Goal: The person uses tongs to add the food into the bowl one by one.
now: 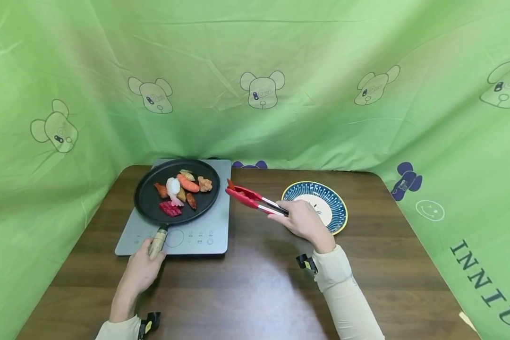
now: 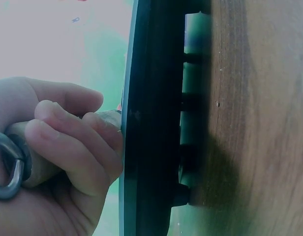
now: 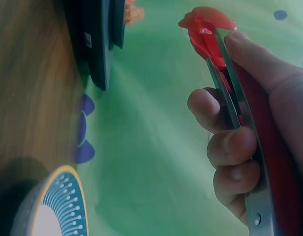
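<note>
My left hand (image 1: 143, 267) grips the pale handle (image 1: 157, 243) of a black round pan (image 1: 146, 203); its curled fingers show in the left wrist view. Several food pieces lie in the pan, including an orange-red sausage-like piece (image 1: 188, 183), a white-and-pink piece (image 1: 174, 191), dark red slices (image 1: 170, 208) and a light brown chunk (image 1: 204, 184). My right hand (image 1: 305, 219) holds red-tipped metal tongs (image 1: 248, 197) in the air, right of the pan. Between the nearly closed tips is a small reddish piece (image 1: 231, 184), its kind unclear. The blue-and-white plate (image 1: 339, 210) is partly behind that hand.
Beneath the pan is a grey induction cooktop (image 1: 214, 226) with touch markings on its front. It stands on the left of a brown wooden table (image 1: 255, 293). A green patterned curtain (image 1: 314, 132) hangs around the table's back and sides.
</note>
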`<state>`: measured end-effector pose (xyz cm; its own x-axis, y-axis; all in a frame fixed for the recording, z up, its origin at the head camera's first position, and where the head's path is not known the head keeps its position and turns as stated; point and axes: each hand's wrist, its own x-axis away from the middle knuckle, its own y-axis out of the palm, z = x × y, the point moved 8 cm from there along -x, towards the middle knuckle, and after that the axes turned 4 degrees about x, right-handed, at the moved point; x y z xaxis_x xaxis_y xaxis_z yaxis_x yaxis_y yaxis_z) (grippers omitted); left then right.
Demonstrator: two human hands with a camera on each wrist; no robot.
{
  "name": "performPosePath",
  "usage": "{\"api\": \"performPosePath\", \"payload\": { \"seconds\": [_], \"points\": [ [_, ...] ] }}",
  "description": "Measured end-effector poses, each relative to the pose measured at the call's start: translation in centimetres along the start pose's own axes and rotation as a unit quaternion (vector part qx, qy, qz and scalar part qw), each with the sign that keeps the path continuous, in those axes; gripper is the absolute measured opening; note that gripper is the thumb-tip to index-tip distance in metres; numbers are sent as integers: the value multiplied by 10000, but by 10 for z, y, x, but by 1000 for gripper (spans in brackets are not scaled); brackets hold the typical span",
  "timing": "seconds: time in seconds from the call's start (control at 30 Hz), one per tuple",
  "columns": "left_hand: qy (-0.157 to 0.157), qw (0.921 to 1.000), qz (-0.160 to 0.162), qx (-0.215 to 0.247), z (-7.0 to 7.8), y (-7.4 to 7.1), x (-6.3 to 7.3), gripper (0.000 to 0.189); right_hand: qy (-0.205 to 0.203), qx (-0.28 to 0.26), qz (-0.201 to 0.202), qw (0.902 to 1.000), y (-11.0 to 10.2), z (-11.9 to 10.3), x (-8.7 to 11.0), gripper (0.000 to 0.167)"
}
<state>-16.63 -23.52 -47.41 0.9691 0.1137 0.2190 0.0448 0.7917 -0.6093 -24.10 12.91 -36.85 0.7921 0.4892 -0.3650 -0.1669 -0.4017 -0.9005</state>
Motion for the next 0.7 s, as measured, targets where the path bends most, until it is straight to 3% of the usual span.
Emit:
{"api": "performPosePath", "payload": {
  "seconds": [0.7],
  "points": [
    [-9,10000,20,-20,-1,1,0,60,-544,334,-58,9979,15,-33,-27,31]
  ]
}}
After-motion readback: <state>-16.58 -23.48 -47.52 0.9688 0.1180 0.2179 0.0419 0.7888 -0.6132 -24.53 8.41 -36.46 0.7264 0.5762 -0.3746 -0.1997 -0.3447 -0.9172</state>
